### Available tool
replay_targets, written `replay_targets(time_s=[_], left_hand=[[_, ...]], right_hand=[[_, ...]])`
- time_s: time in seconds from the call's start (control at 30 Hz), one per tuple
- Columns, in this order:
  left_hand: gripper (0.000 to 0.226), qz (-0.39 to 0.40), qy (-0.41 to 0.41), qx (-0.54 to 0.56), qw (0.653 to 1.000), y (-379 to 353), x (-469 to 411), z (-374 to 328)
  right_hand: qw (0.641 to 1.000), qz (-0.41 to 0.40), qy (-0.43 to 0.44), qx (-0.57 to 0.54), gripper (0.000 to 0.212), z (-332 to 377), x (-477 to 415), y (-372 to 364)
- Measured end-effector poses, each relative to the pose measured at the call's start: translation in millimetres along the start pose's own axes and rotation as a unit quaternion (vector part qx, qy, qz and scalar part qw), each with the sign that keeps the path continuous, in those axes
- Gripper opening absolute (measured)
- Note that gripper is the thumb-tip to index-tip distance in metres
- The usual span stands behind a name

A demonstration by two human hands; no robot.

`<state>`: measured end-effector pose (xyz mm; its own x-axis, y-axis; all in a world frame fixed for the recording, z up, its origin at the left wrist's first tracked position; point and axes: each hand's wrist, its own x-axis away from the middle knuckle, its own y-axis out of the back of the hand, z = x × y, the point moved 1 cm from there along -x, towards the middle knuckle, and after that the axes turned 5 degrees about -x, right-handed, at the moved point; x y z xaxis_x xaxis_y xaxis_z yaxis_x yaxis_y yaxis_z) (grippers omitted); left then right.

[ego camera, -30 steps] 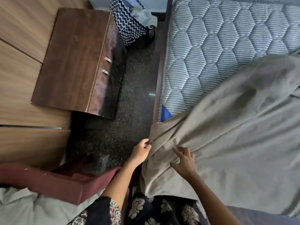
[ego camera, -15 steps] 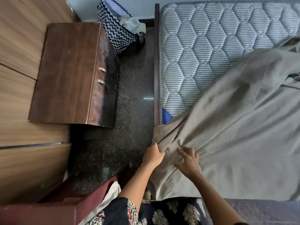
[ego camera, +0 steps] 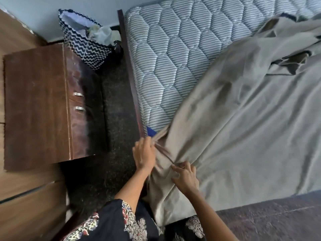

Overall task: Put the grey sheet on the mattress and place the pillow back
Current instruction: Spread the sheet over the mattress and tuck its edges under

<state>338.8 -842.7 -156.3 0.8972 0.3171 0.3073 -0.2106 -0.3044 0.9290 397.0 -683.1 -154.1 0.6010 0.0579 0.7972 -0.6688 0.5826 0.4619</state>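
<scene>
The grey sheet lies spread over the near and right part of the quilted striped mattress, whose far left part is bare. A dark patterned patch of cloth shows in the sheet's folds at the right. My left hand grips a bunched edge of the sheet at the mattress's left side, by a blue corner patch. My right hand pinches a fold of the sheet just right of it, over the near corner. No pillow is in view.
A dark wooden bed rail runs along the mattress's left edge. A brown drawer cabinet stands on the left across a strip of dark floor. A zigzag-patterned basket holding cloth sits at the far wall.
My view has shifted, so the bed looks tilted. Both hands stay on the sheet's corner; the left has slid up to the mattress edge and the fabric between them is pulled into tighter creases.
</scene>
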Motion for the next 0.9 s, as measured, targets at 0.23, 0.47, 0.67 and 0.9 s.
replay_targets(time_s=[0.23, 0.47, 0.67, 0.9], left_hand=[[0.029, 0.036, 0.215, 0.043, 0.975, 22, -38, 44], [0.045, 0.120, -0.063, 0.043, 0.990, 34, -77, 24], [0.041, 0.250, -0.084, 0.096, 0.960, 42, -122, 29], [0.050, 0.225, -0.117, -0.006, 0.967, 65, -148, 99]], right_hand=[[0.909, -0.249, -0.128, -0.309, 0.013, -4, 9, -8], [0.916, -0.271, -0.192, -0.223, 0.045, 34, 5, -35], [0.881, -0.237, -0.335, -0.235, 0.060, 66, -7, -48], [0.892, -0.206, -0.321, -0.242, 0.059, 51, -15, -44]])
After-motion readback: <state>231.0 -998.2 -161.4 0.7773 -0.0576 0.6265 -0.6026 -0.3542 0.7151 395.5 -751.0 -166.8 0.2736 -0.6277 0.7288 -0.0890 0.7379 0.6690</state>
